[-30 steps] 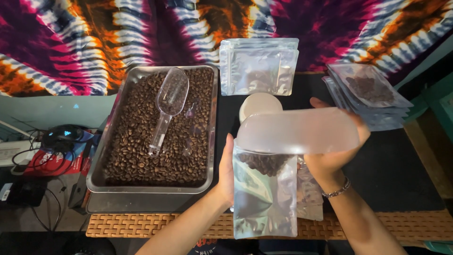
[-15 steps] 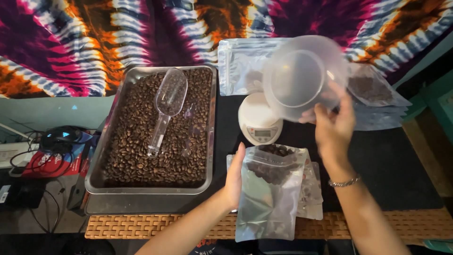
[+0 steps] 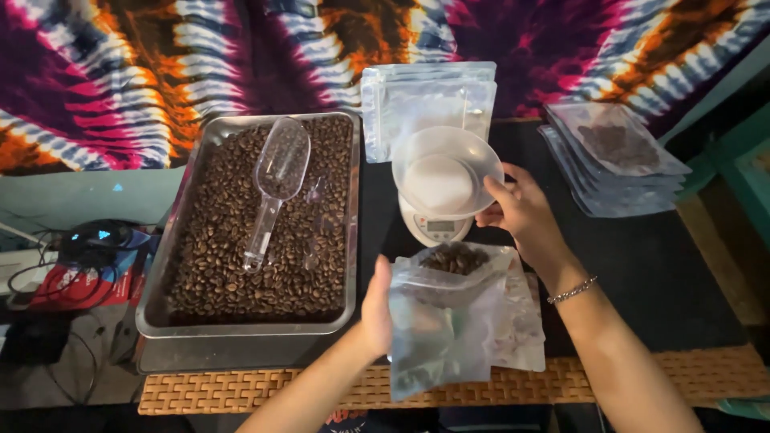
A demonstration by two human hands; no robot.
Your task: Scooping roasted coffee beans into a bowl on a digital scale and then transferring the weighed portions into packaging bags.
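Filling stage, judged largely complete for the pouch in hand: clear zip pouch (image 3: 449, 321) held upright with mouth open and a charge of coffee beans (image 3: 455, 257) visible inside, left hand (image 3: 377, 309) pressed to its left edge, fingers hidden behind the film, so grip state cannot be told; right hand (image 3: 525, 212) clamped on the rim of the empty clear bowl (image 3: 446, 170), set over the small white scale (image 3: 433, 228) just left of those fingers. Done: several filled pouches (image 3: 613, 156) stacked well right of the right fingers. Left: sealing of the open pouch; empty pouches (image 3: 427, 96) beyond the bowl; tray of beans (image 3: 241, 240) with clear scoop (image 3: 277, 180) well left of both hands.
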